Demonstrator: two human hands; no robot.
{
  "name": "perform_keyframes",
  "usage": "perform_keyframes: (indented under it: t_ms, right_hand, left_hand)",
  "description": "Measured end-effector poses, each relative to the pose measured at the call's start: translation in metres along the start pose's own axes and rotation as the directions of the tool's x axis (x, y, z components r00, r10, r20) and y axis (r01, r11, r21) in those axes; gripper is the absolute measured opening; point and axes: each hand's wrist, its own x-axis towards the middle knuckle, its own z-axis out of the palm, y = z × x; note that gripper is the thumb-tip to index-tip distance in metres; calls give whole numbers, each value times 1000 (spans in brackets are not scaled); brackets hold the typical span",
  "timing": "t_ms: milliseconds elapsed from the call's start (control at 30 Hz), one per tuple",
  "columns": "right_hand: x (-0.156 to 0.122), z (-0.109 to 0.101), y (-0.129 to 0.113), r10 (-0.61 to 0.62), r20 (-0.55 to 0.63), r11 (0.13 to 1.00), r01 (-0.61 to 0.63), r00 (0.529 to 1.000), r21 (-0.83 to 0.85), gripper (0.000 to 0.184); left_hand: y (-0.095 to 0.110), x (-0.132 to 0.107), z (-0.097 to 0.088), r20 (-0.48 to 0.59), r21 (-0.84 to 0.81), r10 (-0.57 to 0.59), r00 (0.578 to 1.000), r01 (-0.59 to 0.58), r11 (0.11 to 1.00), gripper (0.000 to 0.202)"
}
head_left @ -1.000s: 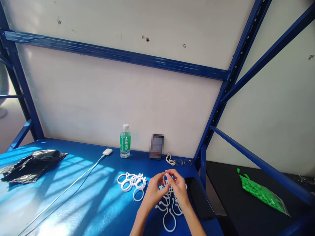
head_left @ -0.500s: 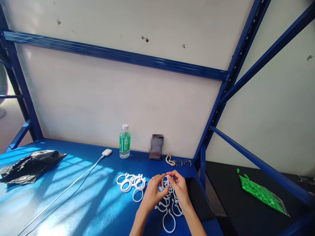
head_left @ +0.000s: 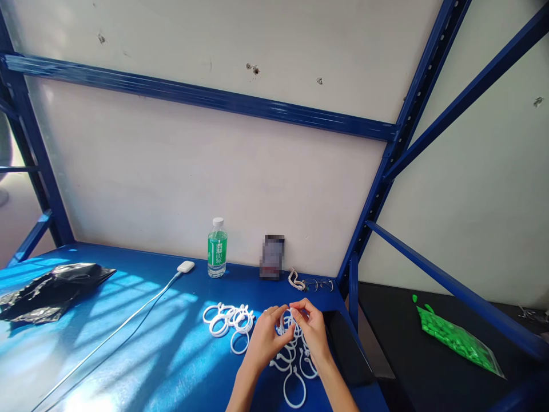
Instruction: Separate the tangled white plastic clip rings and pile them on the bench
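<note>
Both my hands meet over the blue table (head_left: 150, 343) near its right edge. My left hand (head_left: 265, 339) and my right hand (head_left: 311, 327) pinch the same white plastic ring (head_left: 288, 318) between their fingertips, held just above the table. Under and in front of my hands lies a loose heap of open white rings (head_left: 294, 372). To the left of my hands sits a second pile of closed white rings (head_left: 229, 321).
A green-labelled water bottle (head_left: 217, 248) stands by the wall, with a white charger and cable (head_left: 186, 266) to its left. Glasses (head_left: 317, 282) lie at the back right. A black bag (head_left: 47, 292) lies far left. A bag of green parts (head_left: 457, 339) rests on the black surface right.
My hands have stayed in place, with the fingers shifting slightly on the ring. The view has drifted a little.
</note>
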Motion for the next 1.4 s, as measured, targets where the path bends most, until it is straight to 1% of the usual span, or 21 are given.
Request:
perform_keyframes:
  t_ms: [100,200,267,333,400,433,500,600,700,767,833,867,967,1067,1167,1267,1333,1400]
  right_hand:
    - [0,1,-1,-5,21,998,7,1000,-67,29]
    - [0,-1,-2,-39,28,976,44,999,-213,25]
    - [0,-3,-3,-81,29,934,86,996,-346,20]
    - [0,-5,-2,-125,37,873,128,991,-471,20]
    - [-2,-6,0,-158,51,797,158,986,-583,21]
    - [-2,-6,1,-163,62,755,165,985,-634,22]
    - [-4,-7,5,-153,91,671,171,984,-722,25]
    - [-5,-8,9,-124,135,582,183,983,-793,27]
    - [-5,-9,9,-135,153,542,202,979,-816,27]
    - [-4,-10,8,-150,152,537,210,977,-817,26]
    - [-3,-10,5,-163,138,553,206,977,-807,25]
    - [-3,-10,4,-173,124,574,203,977,-793,23]
    - [-1,-8,-2,-210,56,702,190,976,-686,20]
    - [-1,-7,-5,-202,-22,829,159,979,-537,21]
    - [0,-8,-4,-137,-103,910,84,985,-407,29]
    - [2,-9,-1,-39,-169,971,-3,985,-241,40]
    - [3,-10,1,6,-187,990,-33,982,-141,43]
    - [3,-9,4,34,-192,996,-49,981,-77,44]
  left_hand:
    - [-6,0,4,-84,71,-41,996,47,996,31]
    - [-16,-1,6,-233,223,-89,968,142,964,33]
    - [-21,-2,5,-338,329,-141,930,257,908,34]
    - [-24,-4,3,-420,412,-199,885,381,828,35]
    - [-25,-6,1,-471,471,-232,851,465,750,34]
    - [-25,-7,1,-482,492,-240,842,487,721,34]
    - [-25,-8,2,-479,518,-254,840,504,691,34]
    - [-25,-9,4,-467,530,-250,848,495,688,34]
    - [-26,-9,5,-484,527,-206,850,471,707,32]
    - [-26,-7,5,-493,502,-178,852,445,741,30]
    - [-26,-6,5,-490,451,-161,857,407,794,29]
    - [-26,-5,5,-484,416,-155,861,382,826,28]
    - [-26,-2,6,-442,275,-145,885,287,918,24]
    - [-21,0,6,-360,101,-131,924,178,979,22]
    - [-11,0,5,-241,-49,-108,964,99,994,23]
    - [-1,-1,1,-138,-121,-39,990,22,992,27]
    - [4,-1,-1,-110,-140,8,994,-23,990,26]
    - [5,-1,-3,-125,-151,30,992,-49,987,21]
